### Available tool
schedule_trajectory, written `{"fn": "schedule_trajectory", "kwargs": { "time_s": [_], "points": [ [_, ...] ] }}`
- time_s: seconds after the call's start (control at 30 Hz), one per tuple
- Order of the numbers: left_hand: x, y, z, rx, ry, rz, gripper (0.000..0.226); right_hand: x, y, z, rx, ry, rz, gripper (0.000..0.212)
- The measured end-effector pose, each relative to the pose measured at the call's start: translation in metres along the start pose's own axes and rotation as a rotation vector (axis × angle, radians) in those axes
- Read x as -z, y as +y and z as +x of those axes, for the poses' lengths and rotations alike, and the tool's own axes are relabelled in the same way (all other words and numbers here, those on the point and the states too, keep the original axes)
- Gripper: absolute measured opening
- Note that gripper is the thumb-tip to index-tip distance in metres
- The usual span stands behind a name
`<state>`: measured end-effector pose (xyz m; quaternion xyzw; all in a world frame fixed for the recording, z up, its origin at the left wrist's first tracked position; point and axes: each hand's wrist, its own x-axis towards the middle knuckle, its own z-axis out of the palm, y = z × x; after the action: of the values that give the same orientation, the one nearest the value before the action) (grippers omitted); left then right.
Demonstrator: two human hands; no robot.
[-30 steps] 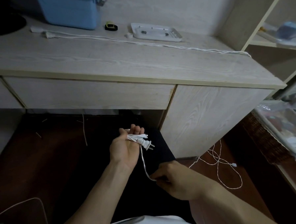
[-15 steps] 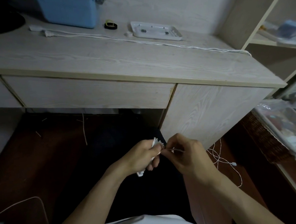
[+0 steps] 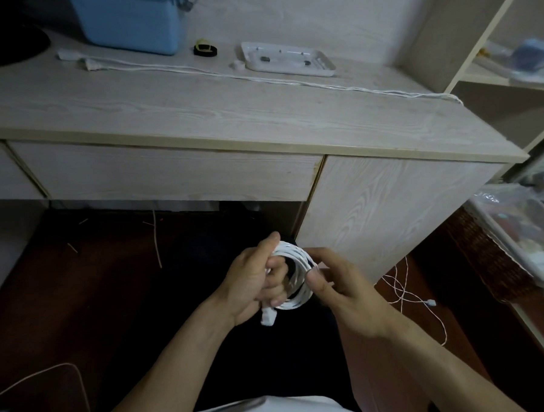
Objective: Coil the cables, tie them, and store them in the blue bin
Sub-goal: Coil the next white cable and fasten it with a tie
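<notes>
Half a second back both hands met over a tight bundle; now the thin white power cable (image 3: 295, 278) had opened into a visible round coil of several loops, held low in front of the person, below the pale wood-grain desk (image 3: 196, 115). 1 second back the left palm lay open with the plug on top; that plug (image 3: 268, 317) now hung under the left hand. I judged the coiling of this cable nearly done, tying next.

The left hand (image 3: 253, 285) was curled, fingers hooked through the coil, thumb up along its top. The right hand (image 3: 338, 284) pinched the coil's right side between thumb and fingers, palm turned left. Both forearms came in from below, meeting at the middle.

The light blue plastic bin (image 3: 132, 21) sat at the desk's back, well apart from the hands. A second long white cable (image 3: 257, 77) lay uncoiled across the desk; a third thin white cord (image 3: 404, 296) lay loose on the dark floor at right.
</notes>
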<state>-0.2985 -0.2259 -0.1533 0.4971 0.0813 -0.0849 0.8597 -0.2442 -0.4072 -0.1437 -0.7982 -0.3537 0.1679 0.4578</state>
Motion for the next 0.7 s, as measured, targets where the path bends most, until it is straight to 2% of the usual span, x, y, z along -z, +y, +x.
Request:
{"fn": "schedule_trajectory", "kwargs": {
  "time_s": [0.13, 0.23, 0.4, 0.57, 0.7],
  "points": [
    [-0.007, -0.005, 0.002, 0.031, -0.031, -0.080, 0.048, -0.006, 0.003, -0.001, -0.039, 0.040, 0.088, 0.027],
    [-0.009, -0.007, 0.006, 0.094, -0.046, -0.147, 0.048, -0.009, 0.003, -0.001, -0.013, 0.104, 0.017, 0.026],
    [-0.013, -0.008, 0.009, 0.103, -0.101, -0.243, 0.047, -0.012, -0.004, 0.003, -0.043, 0.133, -0.003, 0.031],
    [-0.007, -0.006, 0.004, 0.036, -0.019, -0.022, 0.047, -0.012, -0.003, 0.002, -0.030, 0.090, 0.000, 0.031],
    [0.003, 0.003, 0.006, -0.033, 0.121, -0.193, 0.052, -0.007, 0.001, 0.004, 0.022, 0.111, -0.098, 0.029]
  ]
}}
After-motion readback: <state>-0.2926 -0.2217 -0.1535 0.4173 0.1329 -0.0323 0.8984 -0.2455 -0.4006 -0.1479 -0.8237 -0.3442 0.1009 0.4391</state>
